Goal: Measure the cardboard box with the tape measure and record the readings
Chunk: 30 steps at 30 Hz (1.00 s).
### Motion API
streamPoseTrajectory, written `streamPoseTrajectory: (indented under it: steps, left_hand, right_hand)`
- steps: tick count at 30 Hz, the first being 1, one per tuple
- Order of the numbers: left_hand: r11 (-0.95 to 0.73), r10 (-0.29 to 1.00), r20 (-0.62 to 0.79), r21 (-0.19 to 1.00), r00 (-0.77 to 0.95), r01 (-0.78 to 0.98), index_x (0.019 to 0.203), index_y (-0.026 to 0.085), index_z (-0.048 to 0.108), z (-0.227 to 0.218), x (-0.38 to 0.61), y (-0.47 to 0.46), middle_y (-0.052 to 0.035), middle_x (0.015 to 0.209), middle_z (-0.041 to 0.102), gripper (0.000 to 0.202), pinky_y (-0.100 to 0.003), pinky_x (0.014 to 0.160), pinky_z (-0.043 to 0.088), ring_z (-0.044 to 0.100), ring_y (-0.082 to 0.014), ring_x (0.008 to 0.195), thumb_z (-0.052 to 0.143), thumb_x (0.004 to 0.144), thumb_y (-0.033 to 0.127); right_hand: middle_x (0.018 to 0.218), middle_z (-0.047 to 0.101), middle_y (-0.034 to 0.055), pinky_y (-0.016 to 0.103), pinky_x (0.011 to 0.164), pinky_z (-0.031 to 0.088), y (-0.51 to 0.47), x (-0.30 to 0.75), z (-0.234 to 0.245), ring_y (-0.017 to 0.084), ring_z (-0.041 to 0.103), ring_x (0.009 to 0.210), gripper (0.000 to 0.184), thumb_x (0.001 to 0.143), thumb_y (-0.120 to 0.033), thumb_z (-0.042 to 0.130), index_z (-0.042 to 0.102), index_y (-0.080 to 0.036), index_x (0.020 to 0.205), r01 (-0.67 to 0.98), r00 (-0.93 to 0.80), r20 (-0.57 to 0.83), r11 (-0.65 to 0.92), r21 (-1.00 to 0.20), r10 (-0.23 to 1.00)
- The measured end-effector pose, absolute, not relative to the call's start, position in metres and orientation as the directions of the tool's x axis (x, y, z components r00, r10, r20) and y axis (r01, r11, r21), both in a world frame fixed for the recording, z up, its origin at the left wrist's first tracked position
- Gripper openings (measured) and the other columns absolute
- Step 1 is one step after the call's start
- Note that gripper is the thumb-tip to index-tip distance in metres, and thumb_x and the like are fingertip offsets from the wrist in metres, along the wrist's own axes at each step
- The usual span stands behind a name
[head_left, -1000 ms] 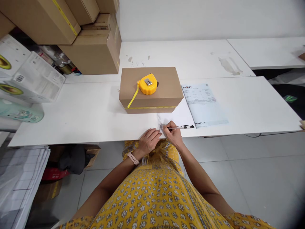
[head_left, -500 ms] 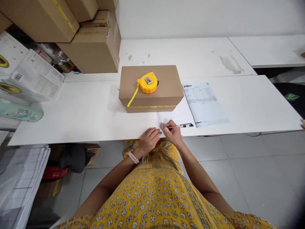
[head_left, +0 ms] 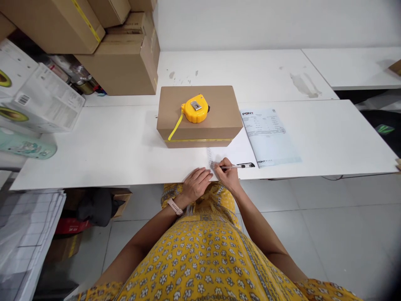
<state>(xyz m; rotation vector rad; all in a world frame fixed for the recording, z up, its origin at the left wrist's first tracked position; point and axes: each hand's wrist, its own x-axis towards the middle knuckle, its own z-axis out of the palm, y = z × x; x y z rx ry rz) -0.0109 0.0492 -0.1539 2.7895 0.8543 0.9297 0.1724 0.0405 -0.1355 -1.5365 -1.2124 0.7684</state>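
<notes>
My right hand grips a pen, its tip end over the spiral edge of a white notebook. Flat on the table's front edge lies my left hand, fingers stretched out beside the notebook's spiral. A closed cardboard box stands just beyond both hands and covers the back part of the notebook. On top of the box rests a yellow tape measure with a yellow wrist strap. To the notebook's right is a pale blue printed sheet or booklet.
The white table ends right at my waist. Stacked cardboard boxes fill the back left, with a white carton and a mint-green bottle in front. A white wall rises behind.
The view has shifted very slightly. Both hands, the pen, the box and the tape measure keep their places on the table.
</notes>
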Motion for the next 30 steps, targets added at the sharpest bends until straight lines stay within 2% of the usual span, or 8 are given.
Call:
streamPoseTrajectory:
  steps: [11,19,30]
  left_hand:
    - [-0.832,0.550,0.512,0.264,0.660,0.488,0.122,0.016,0.070,-0.1526,-0.0109,0.0485,-0.0107,0.122,0.075,0.027,-0.045,0.108,0.053,0.065,-0.0254,0.122,0.054,0.101,0.022]
    - [-0.846,0.517,0.557,0.217,0.651,0.486,0.119,0.014,0.070,-0.1512,-0.0107,0.0487,-0.0097,0.122,0.075,0.025,-0.044,0.106,0.054,0.066,-0.0257,0.120,0.056,0.100,0.021]
    - [-0.845,0.524,0.554,0.240,0.647,0.478,0.122,0.014,0.069,-0.1545,-0.0108,0.0489,-0.0111,0.122,0.075,0.027,-0.045,0.107,0.054,0.066,-0.0261,0.121,0.056,0.099,0.020]
  right_hand:
    - [0.058,0.039,-0.0077,0.026,0.054,0.029,0.0406,0.1734,-0.1356,0.010,0.036,0.055,0.026,0.082,-0.034,0.063,0.044,-0.024,0.069,0.266,0.273,0.071,-0.004,-0.964,0.959]
    - [0.058,0.043,-0.0068,0.025,0.055,0.032,0.0402,0.1725,-0.1320,0.011,0.039,0.056,0.025,0.083,-0.034,0.062,0.045,-0.023,0.067,0.297,0.321,0.077,-0.023,-0.955,0.944]
    - [0.056,0.040,-0.0075,0.025,0.054,0.029,0.0410,0.1733,-0.1324,0.010,0.037,0.055,0.027,0.083,-0.034,0.062,0.043,-0.024,0.067,0.326,0.291,0.109,0.009,-0.945,0.950]
